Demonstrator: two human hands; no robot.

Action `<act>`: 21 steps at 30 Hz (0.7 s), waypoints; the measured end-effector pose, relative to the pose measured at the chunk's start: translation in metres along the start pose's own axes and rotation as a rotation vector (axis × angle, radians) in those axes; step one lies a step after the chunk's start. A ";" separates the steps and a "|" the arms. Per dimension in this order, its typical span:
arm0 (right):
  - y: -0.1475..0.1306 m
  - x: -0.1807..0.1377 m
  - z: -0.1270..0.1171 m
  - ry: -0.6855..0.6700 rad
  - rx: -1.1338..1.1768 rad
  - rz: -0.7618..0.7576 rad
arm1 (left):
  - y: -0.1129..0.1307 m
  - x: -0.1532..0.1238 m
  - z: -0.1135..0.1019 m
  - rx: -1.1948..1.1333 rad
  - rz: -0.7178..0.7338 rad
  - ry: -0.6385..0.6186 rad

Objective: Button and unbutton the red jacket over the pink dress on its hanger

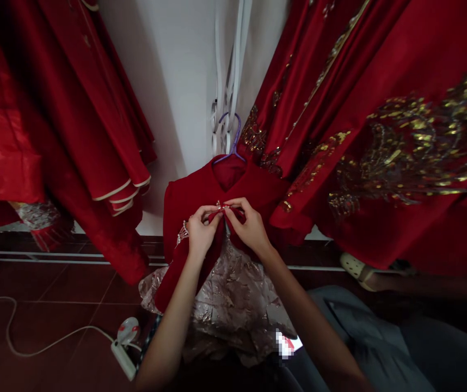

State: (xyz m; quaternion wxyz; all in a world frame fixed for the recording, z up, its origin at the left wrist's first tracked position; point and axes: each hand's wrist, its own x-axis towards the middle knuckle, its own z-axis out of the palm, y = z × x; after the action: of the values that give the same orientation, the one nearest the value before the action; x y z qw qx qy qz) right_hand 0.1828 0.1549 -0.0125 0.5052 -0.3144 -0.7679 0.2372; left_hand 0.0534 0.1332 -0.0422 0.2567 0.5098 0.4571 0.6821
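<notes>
A red jacket with a V-neck hangs in front of me on a purple hanger. At its front, my left hand pinches one edge between thumb and fingers. My right hand pinches the opposite edge, so the fingertips nearly meet. Between them shows a small shiny beaded fastening, partly covered by the fingers. Beside my left hand, a silvery beaded ornament sits on the jacket. Below the parted red fronts spreads a crinkled, pinkish metallic fabric.
Red garments hang at left, and red gowns with gold sequins at right. A low rack bar crosses behind. A white power strip and cable lie on the dark tiled floor. A light clog on a foot shows at right.
</notes>
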 end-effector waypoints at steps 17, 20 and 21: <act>0.003 -0.002 -0.009 0.031 -0.092 -0.053 | 0.030 0.014 -0.012 0.617 0.297 -0.301; 0.005 -0.002 -0.010 0.035 -0.079 -0.063 | 0.031 0.013 -0.011 0.646 0.305 -0.306; 0.005 -0.002 -0.010 0.038 -0.078 -0.062 | 0.031 0.013 -0.011 0.659 0.309 -0.306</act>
State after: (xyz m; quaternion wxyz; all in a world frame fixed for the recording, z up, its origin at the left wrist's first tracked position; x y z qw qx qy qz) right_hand 0.1941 0.1573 -0.0140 0.5139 -0.3144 -0.7764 0.1853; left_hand 0.0422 0.1258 -0.0094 0.0387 0.7237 0.5257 0.4455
